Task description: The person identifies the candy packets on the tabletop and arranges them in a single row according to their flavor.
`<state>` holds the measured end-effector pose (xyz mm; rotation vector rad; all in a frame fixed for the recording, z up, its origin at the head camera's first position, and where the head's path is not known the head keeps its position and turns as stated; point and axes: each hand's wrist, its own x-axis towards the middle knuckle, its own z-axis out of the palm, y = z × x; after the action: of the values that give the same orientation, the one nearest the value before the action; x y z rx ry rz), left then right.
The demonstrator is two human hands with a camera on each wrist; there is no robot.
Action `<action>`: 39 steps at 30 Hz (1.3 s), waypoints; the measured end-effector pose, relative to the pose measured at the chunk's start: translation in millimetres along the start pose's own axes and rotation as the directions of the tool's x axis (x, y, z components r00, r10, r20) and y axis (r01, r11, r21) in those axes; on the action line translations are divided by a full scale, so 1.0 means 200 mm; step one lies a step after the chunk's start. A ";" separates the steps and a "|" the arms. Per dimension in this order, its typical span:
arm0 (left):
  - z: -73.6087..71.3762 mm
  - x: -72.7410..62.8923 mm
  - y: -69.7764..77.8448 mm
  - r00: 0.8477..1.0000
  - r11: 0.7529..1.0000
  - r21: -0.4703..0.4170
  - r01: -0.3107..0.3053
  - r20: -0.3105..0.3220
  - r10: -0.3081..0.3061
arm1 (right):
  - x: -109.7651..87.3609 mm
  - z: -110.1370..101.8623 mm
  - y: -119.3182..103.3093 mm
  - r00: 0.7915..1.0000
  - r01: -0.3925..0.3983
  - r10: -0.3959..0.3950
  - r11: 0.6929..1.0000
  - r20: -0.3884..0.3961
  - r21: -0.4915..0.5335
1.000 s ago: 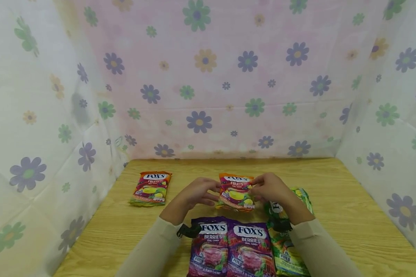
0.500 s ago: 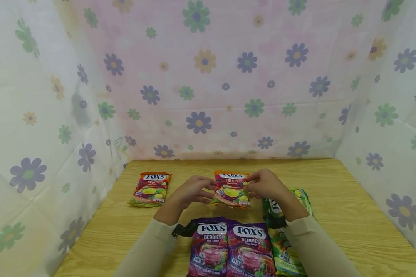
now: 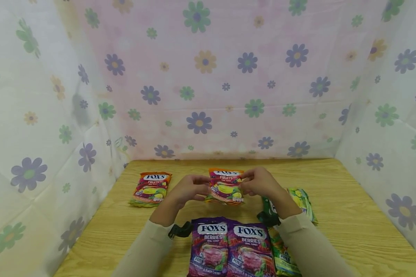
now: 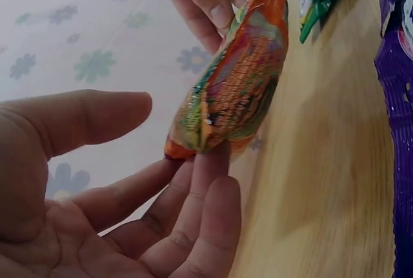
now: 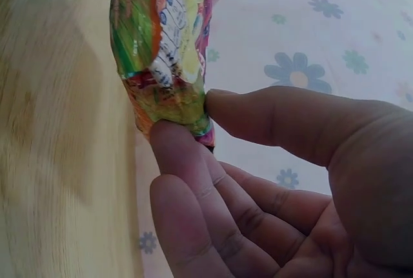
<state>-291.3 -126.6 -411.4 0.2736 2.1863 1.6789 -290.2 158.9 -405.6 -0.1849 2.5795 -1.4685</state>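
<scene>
Both hands have drifted over to the left since a second ago, taking the orange-topped Fruits packet with them, so it's now a bit closer to its twin. Right hand is the one properly gripping: from its wrist cam you can see the thumb on one face and fingertips on the other, pinching the packet's edge. Left hand is looser. Its wrist cam shows the fingers spread and just touching the opposite edge from below, while the left thumb sticks out well apart from the wrapper.

As for the packet itself, it's between the two hands, printed side facing the head cam, and it looks like it's off the table, with shadow on the wood below.

Moving out a little: black straps on both wrists, then cream sleeves. Nearer the person, the left Berries packet and right Berries packet lie side by side, both purple and face up. Green-and-yellow packaging pokes out around the right forearm, but the arm covers so much that I can't tell how many packets that is. Second Fruits packet lies flat off to the left, same spot as before. Behind everything hangs a flowered cloth.
</scene>
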 end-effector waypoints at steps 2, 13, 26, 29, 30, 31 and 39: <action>0.00 0.00 -0.01 1.000 1.000 0.017 -0.015 -0.015 0.016 | 0.01 0.01 0.00 1.000 0.001 -0.001 1.000 0.001 0.019; -0.04 -0.02 -0.04 0.992 0.998 0.027 -0.055 -0.109 0.058 | 0.03 0.05 -0.01 1.000 0.011 -0.009 0.994 -0.019 0.107; -0.11 -0.04 -0.04 0.989 0.998 0.021 -0.060 -0.134 0.063 | 0.06 0.10 -0.05 1.000 0.023 -0.021 0.984 -0.015 0.178; -0.13 -0.05 -0.04 0.988 0.998 0.017 -0.059 -0.145 0.061 | 0.08 0.12 -0.07 0.999 0.025 -0.021 0.983 -0.027 0.180; -0.14 -0.05 -0.04 0.987 0.998 0.018 -0.058 -0.150 0.060 | 0.08 0.13 -0.08 0.999 0.025 -0.020 0.983 -0.030 0.183; -0.15 -0.05 -0.04 0.986 0.998 0.021 -0.057 -0.154 0.059 | 0.08 0.13 -0.08 0.999 0.026 -0.020 0.982 -0.034 0.187; -0.20 -0.07 -0.04 0.977 0.997 0.042 -0.067 -0.201 0.074 | 0.12 0.20 -0.13 0.998 0.028 -0.017 0.974 -0.052 0.226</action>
<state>-293.3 -169.9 -407.4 0.1997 2.3801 1.7779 -304.5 108.0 -405.9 -0.1501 2.4284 -1.7813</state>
